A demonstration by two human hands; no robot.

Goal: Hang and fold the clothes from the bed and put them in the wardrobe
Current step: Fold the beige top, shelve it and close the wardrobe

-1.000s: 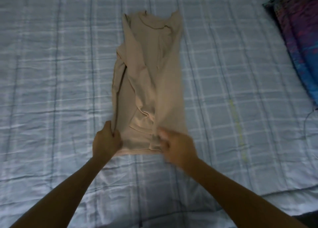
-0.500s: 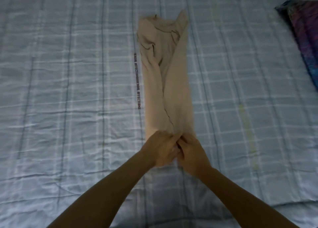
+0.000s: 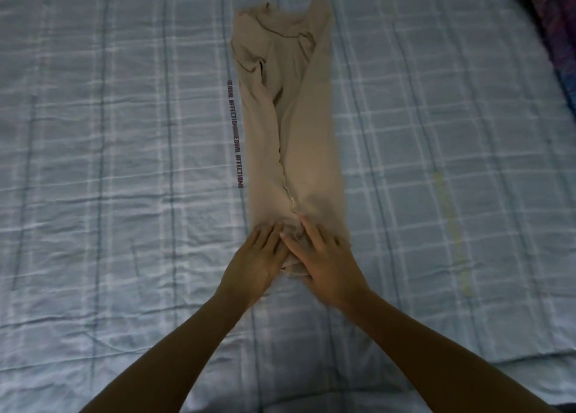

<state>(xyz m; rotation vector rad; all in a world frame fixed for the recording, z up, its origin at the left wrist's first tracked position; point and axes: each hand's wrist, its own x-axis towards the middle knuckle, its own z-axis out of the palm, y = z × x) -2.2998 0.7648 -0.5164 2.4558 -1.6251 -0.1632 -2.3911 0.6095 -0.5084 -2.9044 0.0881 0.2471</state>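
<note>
A tan shirt (image 3: 290, 132) lies in the middle of the bed (image 3: 124, 178), folded into one long thin strip. Its two sides are turned in and meet along a line that runs down the middle. The neck end is far from the person, and the bottom end is close to them. Both hands are on that bottom end. The left hand (image 3: 254, 264) lies flat on the left part of the cloth, with its fingers (image 3: 268, 235) straight and close together, pressing down and gripping nothing. The right hand (image 3: 325, 266) lies flat on the right part, with its fingers (image 3: 308, 228) straight and a little spread, pressing down too and gripping nothing. This hand looks a little blurry. The two hands sit right next to each other, and a small bit of the shirt's bottom edge peeks out between them. Both bare arms reach in from the bottom of the picture. The bed has a light blue sheet with white and dark lines that make squares, and it has many small wrinkles. Just beside the shirt's left edge runs a thin strip (image 3: 235, 135) with dark letters on it. To the right of the shirt, well apart from it, is a pale yellow streak (image 3: 450, 225) on the sheet. In the far right corner lies a dark cloth (image 3: 551, 38) with purple and blue in it.
</note>
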